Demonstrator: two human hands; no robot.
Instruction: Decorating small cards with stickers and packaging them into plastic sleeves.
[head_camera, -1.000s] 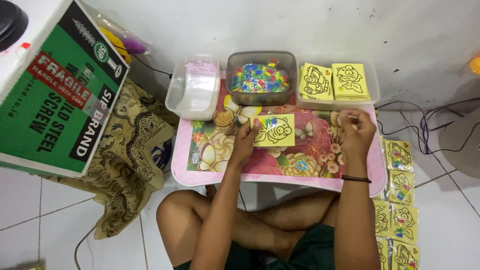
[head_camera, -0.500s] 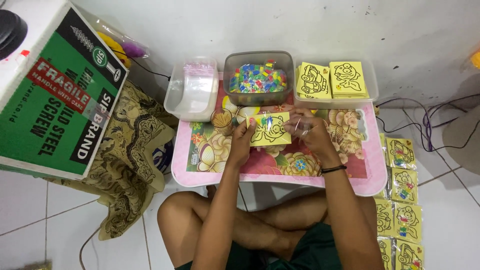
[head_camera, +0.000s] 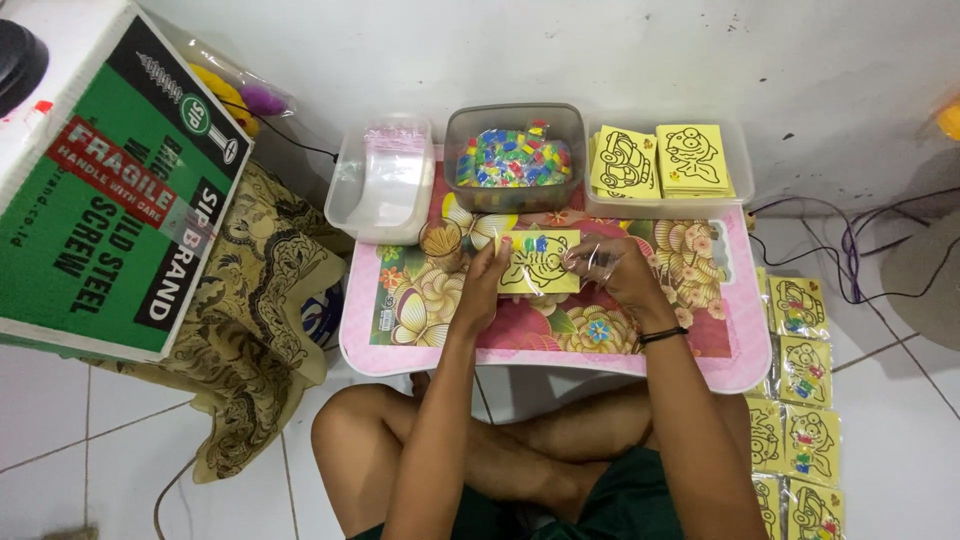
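A yellow card with a black line drawing (head_camera: 538, 262), inside a clear plastic sleeve with small coloured pieces along its top, is held over the pink floral table (head_camera: 700, 345). My left hand (head_camera: 487, 275) grips its left edge. My right hand (head_camera: 615, 268) pinches its right edge, fingers curled on the sleeve. A black band sits on my right wrist. Just left of my left hand stands a small clear cup (head_camera: 441, 243).
At the table's back are a tub of clear sleeves (head_camera: 383, 182), a tub of small coloured pieces (head_camera: 514, 158) and a tray of yellow cards (head_camera: 662, 162). Finished packs (head_camera: 800, 385) lie on the floor at right. A green carton (head_camera: 110, 190) and patterned cloth (head_camera: 245, 330) stand left.
My right hand came in from the table's right side to the card's right edge. Both hands now hold the card slightly nearer to me.
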